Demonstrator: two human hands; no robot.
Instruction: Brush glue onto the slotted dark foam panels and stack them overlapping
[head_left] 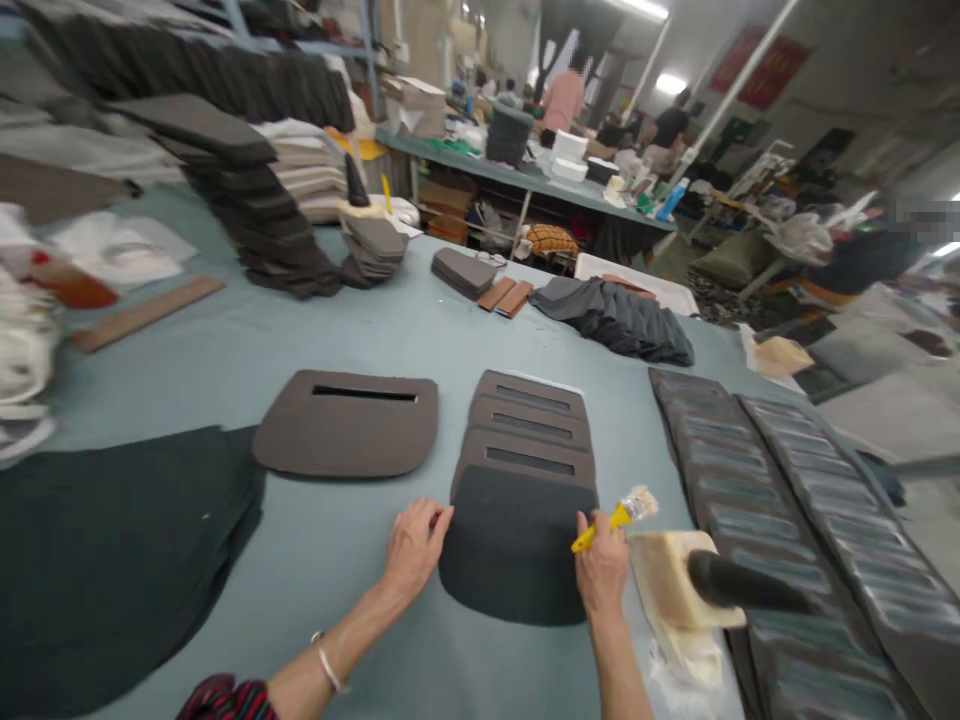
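A dark curved panel (517,545) lies flat on the table, overlapping the lowest of three grey-brown slotted panels (530,430) fanned out above it. My left hand (418,540) touches the panel's left edge, thumb and forefinger brought together there. At the right edge is my right hand (602,565), its fingers closed round the yellow handle of a paintbrush (622,517) whose pale bristles point up and right. Just right of that hand stands a pale block-shaped container (671,580) with a black cone lying across it. Another slotted panel (349,440) rests apart at the left.
Dark fabric pieces (120,560) are piled at the left. Two long rows of overlapping dark panels (750,480) run along the right. Farther back lie a grey fabric stack (615,318), brown strips (506,296) and tall piles of panels (247,200). People work at the far tables.
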